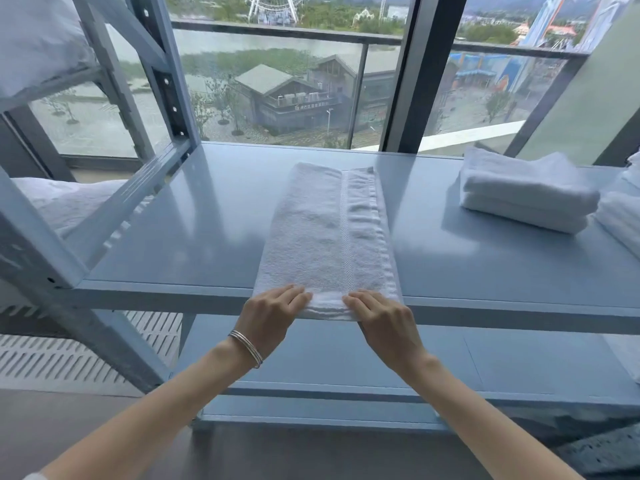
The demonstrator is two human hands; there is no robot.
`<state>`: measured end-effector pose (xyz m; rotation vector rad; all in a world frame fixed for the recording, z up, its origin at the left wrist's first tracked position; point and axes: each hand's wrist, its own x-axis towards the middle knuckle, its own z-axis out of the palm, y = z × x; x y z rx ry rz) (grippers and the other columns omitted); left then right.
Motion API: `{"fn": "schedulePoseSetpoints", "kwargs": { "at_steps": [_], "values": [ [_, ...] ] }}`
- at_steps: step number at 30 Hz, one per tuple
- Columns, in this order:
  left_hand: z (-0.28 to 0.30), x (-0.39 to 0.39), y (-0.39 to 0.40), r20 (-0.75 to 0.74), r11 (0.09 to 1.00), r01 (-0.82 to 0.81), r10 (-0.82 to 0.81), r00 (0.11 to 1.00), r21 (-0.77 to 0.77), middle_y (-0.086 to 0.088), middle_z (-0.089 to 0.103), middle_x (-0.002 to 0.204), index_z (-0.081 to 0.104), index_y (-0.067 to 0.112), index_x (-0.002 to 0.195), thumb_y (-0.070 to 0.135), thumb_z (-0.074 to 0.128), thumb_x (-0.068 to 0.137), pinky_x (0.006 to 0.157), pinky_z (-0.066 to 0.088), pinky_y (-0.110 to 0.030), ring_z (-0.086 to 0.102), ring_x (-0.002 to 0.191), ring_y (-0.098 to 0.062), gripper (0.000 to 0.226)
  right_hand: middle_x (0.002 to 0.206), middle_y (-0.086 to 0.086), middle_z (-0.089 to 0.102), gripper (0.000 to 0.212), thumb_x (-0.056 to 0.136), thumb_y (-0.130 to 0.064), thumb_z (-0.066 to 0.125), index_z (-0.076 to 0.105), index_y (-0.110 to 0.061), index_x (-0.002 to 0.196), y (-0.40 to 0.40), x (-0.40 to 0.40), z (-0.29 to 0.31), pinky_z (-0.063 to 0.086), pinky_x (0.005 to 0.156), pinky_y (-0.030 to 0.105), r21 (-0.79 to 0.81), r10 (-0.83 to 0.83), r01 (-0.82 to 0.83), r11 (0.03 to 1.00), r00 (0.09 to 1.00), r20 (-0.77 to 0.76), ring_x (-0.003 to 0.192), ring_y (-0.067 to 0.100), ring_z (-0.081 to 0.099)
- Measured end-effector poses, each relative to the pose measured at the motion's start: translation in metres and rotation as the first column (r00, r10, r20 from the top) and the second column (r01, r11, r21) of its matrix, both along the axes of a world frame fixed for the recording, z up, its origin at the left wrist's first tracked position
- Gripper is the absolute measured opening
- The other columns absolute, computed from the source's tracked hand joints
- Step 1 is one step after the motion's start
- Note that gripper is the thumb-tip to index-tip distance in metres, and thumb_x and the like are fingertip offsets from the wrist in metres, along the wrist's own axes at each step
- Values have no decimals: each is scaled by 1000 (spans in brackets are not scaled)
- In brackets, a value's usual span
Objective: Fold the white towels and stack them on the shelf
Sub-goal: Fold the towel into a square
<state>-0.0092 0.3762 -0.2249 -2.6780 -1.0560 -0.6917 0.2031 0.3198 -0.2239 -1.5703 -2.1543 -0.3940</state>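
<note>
A white towel [325,233], folded into a long narrow strip, lies on the blue metal shelf [173,237] and runs from the front edge toward the window. Its near end hangs slightly over the shelf's front lip. My left hand [273,313] and my right hand [379,317] both grip that near end, fingers on top, thumbs hidden beneath. A stack of two folded white towels [523,192] sits on the same shelf at the right.
More white towels [621,216] are cut off by the right edge. White bedding [38,39] fills a rack on the left, behind a slanted shelf post [162,74]. A lower blue shelf [329,355] lies under my forearms. A large window stands behind the shelf.
</note>
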Motion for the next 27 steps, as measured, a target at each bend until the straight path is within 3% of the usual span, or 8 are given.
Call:
{"fn": "schedulePoseSetpoints", "kwargs": {
  "at_steps": [5, 10, 12, 15, 21, 24, 26, 27],
  "values": [
    [18, -11, -37, -46, 994, -51, 47, 998, -93, 12, 69, 76, 64, 25, 90, -5, 81, 46, 38, 39, -17, 65, 56, -14, 56, 69, -9, 65, 36, 58, 1, 79, 66, -21, 83, -33, -7, 13, 42, 37, 22, -78, -8, 7, 997, 1000, -16, 57, 16, 63],
    [87, -16, -59, 63, 997, -73, 72, 995, 18, 14, 68, 73, 68, 25, 90, 18, 67, 73, 37, 35, -18, 63, 51, -14, 18, 73, -12, 67, 15, 73, -16, 66, 65, -24, 87, -56, -3, 78, 33, 41, 19, 53, -50, 57, 997, 990, -135, 57, 15, 61],
    [104, -10, -55, 1, 995, -98, 98, 995, -29, 11, 70, 80, 65, 22, 97, 19, 65, 81, 44, 36, -23, 66, 58, -20, 17, 85, -10, 68, 14, 84, -22, 58, 62, -23, 97, -49, -4, 96, 34, 49, 23, -32, -104, 103, 994, 993, -59, 70, 19, 64],
    [106, -2, -36, -173, 961, -200, 168, 971, -189, 6, 66, 110, 54, 27, 118, 31, 49, 94, 64, 35, -29, 63, 95, -27, 25, 111, -6, 63, 21, 96, -33, 46, 52, -24, 113, -26, 4, 99, 34, 64, 30, -328, -121, 139, 935, 990, 76, 99, 26, 60],
    [123, 0, 29, -189, 902, -235, 175, 966, -363, -7, 64, 100, 60, 26, 110, 39, 58, 89, 69, 36, -30, 59, 96, -31, 25, 87, 1, 56, 24, 86, -43, 61, 54, -22, 91, 37, 25, 122, 33, 66, 32, -511, -147, 133, 849, 989, 12, 88, 29, 56],
    [140, -9, 70, 55, 698, 40, -1, 998, -715, -2, 63, 78, 68, 22, 85, 36, 74, 75, 67, 42, -24, 59, 72, -10, 19, 66, -1, 45, 35, 80, -37, 70, 51, -7, 75, 66, 44, 139, 33, 62, 31, -614, -96, -14, 789, 985, -146, 69, 18, 46],
    [153, -14, 98, 309, 550, 220, 74, 948, -806, 2, 65, 74, 71, 23, 77, 40, 77, 64, 63, 46, -18, 57, 65, -4, 22, 66, 1, 50, 28, 77, -25, 75, 60, -1, 76, 87, 56, 154, 34, 59, 22, -529, -88, -147, 836, 915, -394, 61, 8, 44],
    [154, -12, 116, 409, 542, 263, 168, 897, -798, 2, 66, 75, 72, 20, 77, 37, 79, 64, 62, 46, -16, 58, 67, -5, 22, 68, 1, 55, 23, 76, -22, 76, 64, -3, 78, 102, 61, 156, 35, 58, 15, -440, -99, -149, 886, 865, -492, 59, 4, 45]
  ]
}}
